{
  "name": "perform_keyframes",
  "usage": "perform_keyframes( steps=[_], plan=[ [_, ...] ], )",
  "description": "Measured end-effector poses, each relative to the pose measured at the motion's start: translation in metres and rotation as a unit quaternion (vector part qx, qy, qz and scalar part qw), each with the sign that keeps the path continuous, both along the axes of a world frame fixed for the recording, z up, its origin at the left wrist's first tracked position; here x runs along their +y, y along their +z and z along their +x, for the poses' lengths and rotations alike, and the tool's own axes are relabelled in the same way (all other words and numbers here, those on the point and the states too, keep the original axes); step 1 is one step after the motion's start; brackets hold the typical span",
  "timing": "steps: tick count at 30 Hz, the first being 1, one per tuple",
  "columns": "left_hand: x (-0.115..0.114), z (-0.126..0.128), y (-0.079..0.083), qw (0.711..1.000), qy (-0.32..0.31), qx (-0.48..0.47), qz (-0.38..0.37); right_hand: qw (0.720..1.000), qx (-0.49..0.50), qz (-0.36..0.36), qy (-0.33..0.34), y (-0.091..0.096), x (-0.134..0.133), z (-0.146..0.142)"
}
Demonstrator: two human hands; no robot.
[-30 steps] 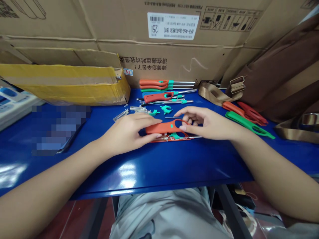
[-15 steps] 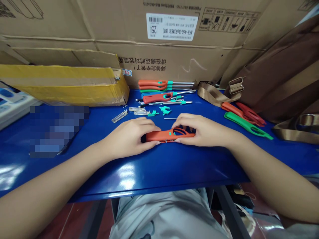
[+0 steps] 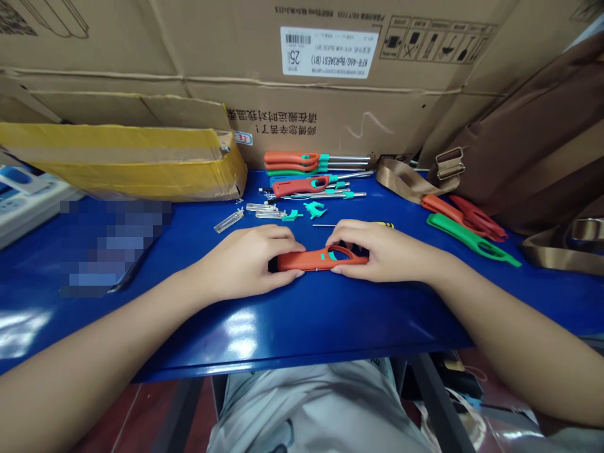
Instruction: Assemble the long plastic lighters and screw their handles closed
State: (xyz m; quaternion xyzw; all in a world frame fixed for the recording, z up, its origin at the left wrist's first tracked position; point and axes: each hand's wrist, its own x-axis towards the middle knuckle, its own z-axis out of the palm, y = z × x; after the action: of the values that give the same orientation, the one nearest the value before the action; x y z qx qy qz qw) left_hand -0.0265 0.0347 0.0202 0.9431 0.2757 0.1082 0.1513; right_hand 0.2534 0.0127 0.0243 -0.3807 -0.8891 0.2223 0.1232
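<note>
An orange lighter handle [image 3: 315, 259] with a teal trigger lies flat on the blue table [image 3: 292, 314], in the middle. My left hand [image 3: 245, 261] is closed round its left end, thumb on the near side. My right hand [image 3: 377, 251] is closed on its right end, fingers curled over the top and thumb below. Both hands press on the handle. A thin metal rod [image 3: 323, 224] lies just behind my right hand.
Finished orange and green lighters [image 3: 311, 165] are piled at the back by the cardboard boxes [image 3: 302, 82]. Small metal and teal parts [image 3: 274, 212] lie behind my hands. More handle shells [image 3: 467, 223] and a brown bag [image 3: 533, 145] sit right; a yellow-taped box [image 3: 127, 160] left.
My right hand came down from open above the handle and closed on its right end. The handle's upper shell now sits flat on the lower one. My left hand stayed put.
</note>
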Motion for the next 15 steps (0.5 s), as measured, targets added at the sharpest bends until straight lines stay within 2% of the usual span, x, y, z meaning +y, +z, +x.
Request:
perform_keyframes(
  steps=[15],
  plan=[
    [-0.0013, -0.0006, -0.0009, 1.0, 0.003, 0.002, 0.005, 1.0, -0.006, -0.003, -0.004, 0.0006, -0.0016, -0.002]
  ],
)
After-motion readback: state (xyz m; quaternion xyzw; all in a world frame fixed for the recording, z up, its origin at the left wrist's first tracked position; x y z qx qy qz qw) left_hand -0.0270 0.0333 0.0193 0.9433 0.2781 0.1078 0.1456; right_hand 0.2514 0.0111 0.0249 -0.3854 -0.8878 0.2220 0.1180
